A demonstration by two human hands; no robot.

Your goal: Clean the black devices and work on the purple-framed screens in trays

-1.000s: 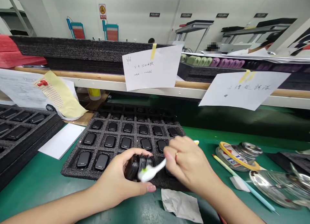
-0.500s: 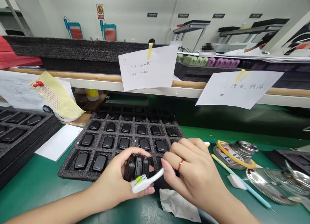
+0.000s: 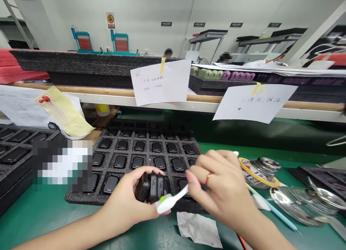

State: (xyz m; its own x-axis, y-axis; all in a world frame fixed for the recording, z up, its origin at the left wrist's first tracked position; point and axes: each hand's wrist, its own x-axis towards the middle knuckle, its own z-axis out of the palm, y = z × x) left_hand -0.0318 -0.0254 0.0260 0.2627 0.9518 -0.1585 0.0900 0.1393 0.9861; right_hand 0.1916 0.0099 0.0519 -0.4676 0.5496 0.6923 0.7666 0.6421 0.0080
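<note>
My left hand [image 3: 125,196] cradles a small cluster of black plastic devices [image 3: 149,187], and its fingers curl around them. My right hand [image 3: 220,181] pinches a white toothbrush [image 3: 170,202] with green-tipped bristles, which sit against the underside of the devices. Below both hands lies a grey foam tray [image 3: 81,197] with rows of similar black devices [image 3: 139,146] in square pockets. My hands hide its near right part.
A second foam tray [image 3: 16,149] with black devices sits at the left, partly behind a pixelated patch [image 3: 62,165]. To the right are a tape-wrapped jar [image 3: 259,170], a blue-green pick [image 3: 273,210] and a steel dish [image 3: 302,203]. Crumpled tissue [image 3: 198,228] lies near my hands.
The toothbrush has swung, its head moving right along the devices' underside. My view has shifted, sliding the scene left, and a pixelated patch now covers the tray's left corner.
</note>
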